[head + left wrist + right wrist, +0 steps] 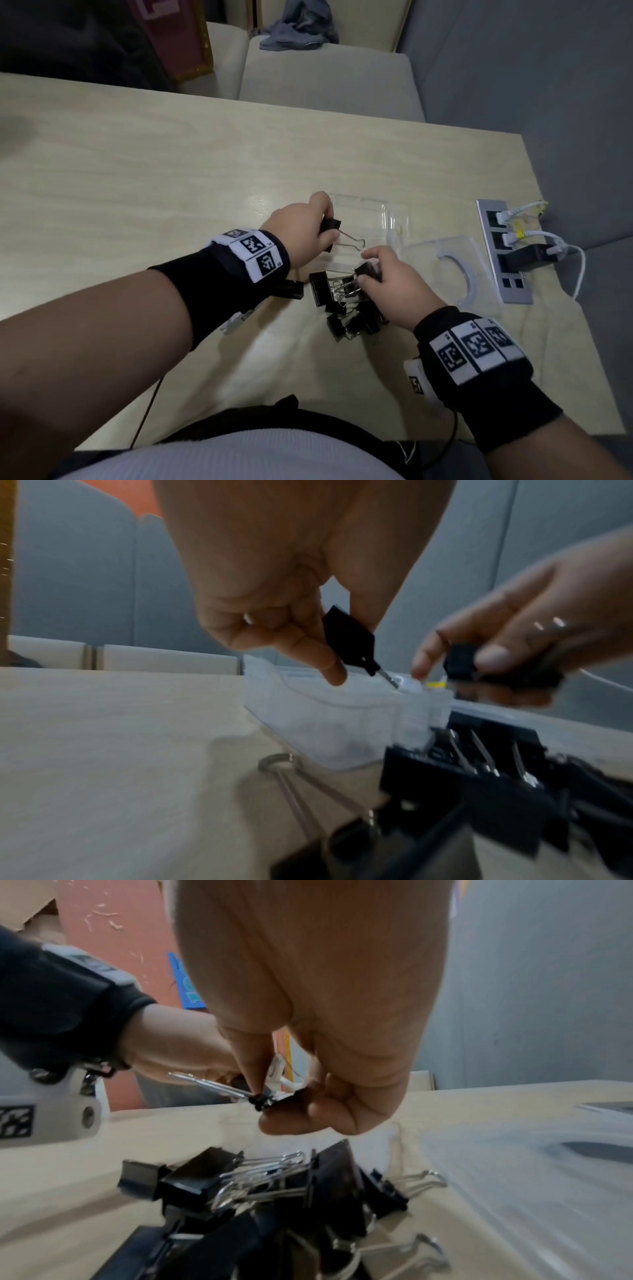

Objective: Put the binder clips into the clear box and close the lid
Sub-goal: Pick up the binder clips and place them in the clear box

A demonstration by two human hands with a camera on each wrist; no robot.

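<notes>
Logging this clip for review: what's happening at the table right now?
A person is moving black binder clips into an open clear box. The left hand holds one clip over the box; the right hand pinches another from the pile of clips. The lid lies beside the box.

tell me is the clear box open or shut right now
Open. The clear box has no cover on it; its lid lies flat on the table beside it.

Binder clip (274, 1099) between right-hand fingers (253, 1069)
</notes>
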